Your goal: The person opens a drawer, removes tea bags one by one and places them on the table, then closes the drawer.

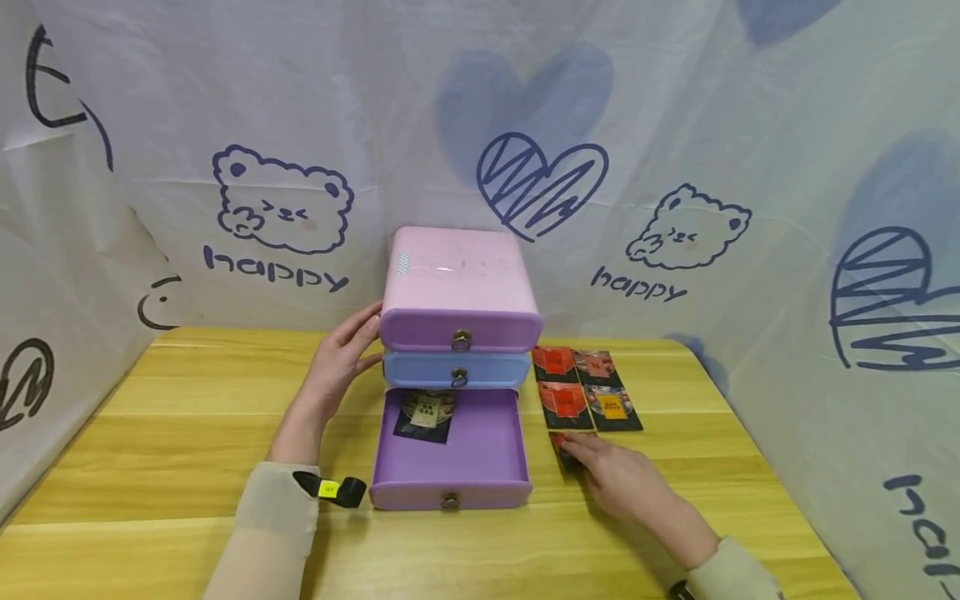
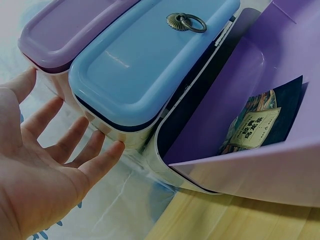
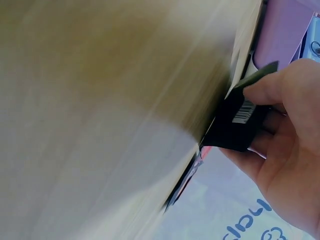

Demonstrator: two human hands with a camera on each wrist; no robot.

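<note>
A small drawer cabinet (image 1: 465,279) with a pink top stands on the table, its purple bottom drawer (image 1: 483,458) pulled out. In that drawer a dark tea packet with a pale label (image 2: 285,117) lies at the back left. My left hand (image 1: 330,375) is at the cabinet's left side, fingers extended and fingertips right at the side wall in the left wrist view. To the right of the drawer, my right hand (image 1: 630,479) pinches a dark packet (image 3: 232,132) between thumb and fingers, low over the table. A barcode shows on this packet's back.
Several dark packets with red, pink or yellow labels (image 1: 564,404) lie in two columns on the wooden table (image 1: 180,417), right of the cabinet. The blue middle drawer (image 1: 420,369) and purple top drawer (image 1: 420,331) are closed. A printed white cloth (image 1: 420,108) hangs behind.
</note>
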